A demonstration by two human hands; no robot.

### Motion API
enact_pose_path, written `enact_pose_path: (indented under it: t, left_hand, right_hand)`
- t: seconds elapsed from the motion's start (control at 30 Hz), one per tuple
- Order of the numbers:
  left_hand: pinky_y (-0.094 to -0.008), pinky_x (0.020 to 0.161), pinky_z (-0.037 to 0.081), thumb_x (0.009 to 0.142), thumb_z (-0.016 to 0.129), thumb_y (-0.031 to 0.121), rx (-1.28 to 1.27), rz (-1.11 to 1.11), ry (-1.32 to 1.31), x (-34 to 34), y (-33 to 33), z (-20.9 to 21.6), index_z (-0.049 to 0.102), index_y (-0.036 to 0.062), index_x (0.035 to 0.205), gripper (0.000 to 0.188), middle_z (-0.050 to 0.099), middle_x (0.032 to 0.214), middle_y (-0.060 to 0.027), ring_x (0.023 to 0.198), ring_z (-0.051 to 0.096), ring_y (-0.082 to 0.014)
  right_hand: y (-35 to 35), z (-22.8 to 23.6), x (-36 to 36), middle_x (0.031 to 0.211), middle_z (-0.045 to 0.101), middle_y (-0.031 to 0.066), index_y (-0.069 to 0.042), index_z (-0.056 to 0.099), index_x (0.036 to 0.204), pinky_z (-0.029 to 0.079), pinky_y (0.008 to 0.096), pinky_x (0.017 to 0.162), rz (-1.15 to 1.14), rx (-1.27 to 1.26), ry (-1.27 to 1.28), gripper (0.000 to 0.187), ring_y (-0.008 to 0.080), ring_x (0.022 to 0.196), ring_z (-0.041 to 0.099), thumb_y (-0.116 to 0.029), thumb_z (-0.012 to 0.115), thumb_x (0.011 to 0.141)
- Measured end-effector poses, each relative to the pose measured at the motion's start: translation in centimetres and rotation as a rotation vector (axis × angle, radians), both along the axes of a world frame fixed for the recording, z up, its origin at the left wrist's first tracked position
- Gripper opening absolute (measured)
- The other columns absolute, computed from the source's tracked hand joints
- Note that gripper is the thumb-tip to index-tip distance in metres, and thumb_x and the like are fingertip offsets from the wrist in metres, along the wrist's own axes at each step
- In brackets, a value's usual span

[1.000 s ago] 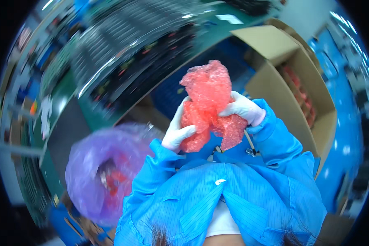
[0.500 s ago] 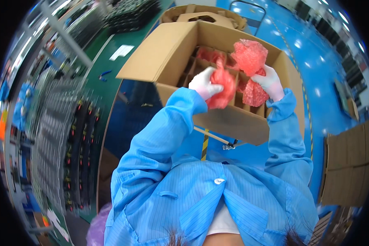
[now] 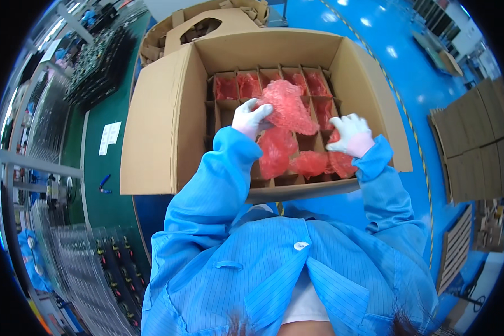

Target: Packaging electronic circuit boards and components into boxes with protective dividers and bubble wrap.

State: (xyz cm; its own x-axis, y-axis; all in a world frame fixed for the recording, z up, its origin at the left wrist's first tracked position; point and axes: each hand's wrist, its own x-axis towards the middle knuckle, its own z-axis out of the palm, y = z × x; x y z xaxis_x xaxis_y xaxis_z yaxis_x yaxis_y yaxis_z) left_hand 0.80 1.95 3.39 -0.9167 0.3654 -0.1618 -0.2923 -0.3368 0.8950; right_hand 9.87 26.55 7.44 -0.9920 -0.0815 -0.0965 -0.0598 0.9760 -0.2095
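A cardboard box (image 3: pixel 182 123) stands open in front of me, divided inside by cardboard partitions (image 3: pixel 227 105). My left hand (image 3: pixel 252 117), in a white glove, pinches the edge of a crumpled pink bubble-wrap bag (image 3: pixel 288 109) above the compartments. Another pink bag (image 3: pixel 277 152) hangs or lies just below it; I cannot tell whether the same hand holds it. At the right, my gloved right hand (image 3: pixel 351 135) curls its thumb and fingers around pink bubble wrap (image 3: pixel 335 136). Two more pink bags (image 3: pixel 311 163) lie in the near row. What the bags contain is hidden.
Pink bags also fill the far-row compartments (image 3: pixel 249 85). Behind the box is a carton of cardboard scraps (image 3: pixel 207 28). A green bench (image 3: pixel 115 162) with pliers (image 3: pixel 105 183) and paper sheets (image 3: pixel 109 138) is on the left; flattened cardboard (image 3: pixel 473 148) stands at right.
My left hand has taken hold of the upper pink bag that my right hand was holding. My right hand has moved lower, toward the right compartments. The view has shifted, showing more of the box.
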Motion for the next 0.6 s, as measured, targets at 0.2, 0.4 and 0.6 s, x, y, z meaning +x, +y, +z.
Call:
enact_pose_path:
  t: [0.2, 0.4, 0.6]
  left_hand:
    - [-0.0318, 0.072, 0.050, 0.075, 0.062, 0.009, 0.177, -0.232, -0.027, -1.8, -1.7, -1.1, 0.053, 0.0006, 0.098, 0.026, 0.058, 0.091, -0.0128, 0.080, 0.058, -0.0212]
    - [-0.0345, 0.073, 0.049, 0.075, 0.061, 0.009, 0.363, 0.003, -0.176, -3.4, -4.4, -2.3, 0.052, 0.0024, 0.098, 0.026, 0.058, 0.091, -0.0129, 0.079, 0.058, -0.0226]
    - [-0.0365, 0.074, 0.049, 0.074, 0.062, 0.010, 0.419, 0.214, -0.276, -4.7, -6.2, -4.2, 0.051, 0.0034, 0.099, 0.028, 0.058, 0.091, -0.0129, 0.080, 0.058, -0.0245]
  right_hand:
    - [-1.9, -1.1, -3.1, 0.115, 0.047, 0.0139, -0.005, 0.048, 0.112, 0.038, 0.0376, 0.084, -0.079, -0.507, -0.016, 0.058, 0.0288, 0.105, 0.046, -0.038, 0.066, 0.067]
    - [-5.7, -1.3, -6.5, 0.097, 0.055, 0.0077, 0.000, 0.053, 0.090, 0.038, 0.0300, 0.079, -0.235, -1.139, -0.083, 0.025, 0.0195, 0.099, 0.048, -0.020, 0.059, 0.078]
    - [-8.1, -3.0, -8.8, 0.079, 0.055, 0.0049, -0.002, 0.057, 0.078, 0.042, 0.0272, 0.072, -0.197, -1.046, 0.410, 0.008, 0.0196, 0.083, 0.055, -0.007, 0.060, 0.073]
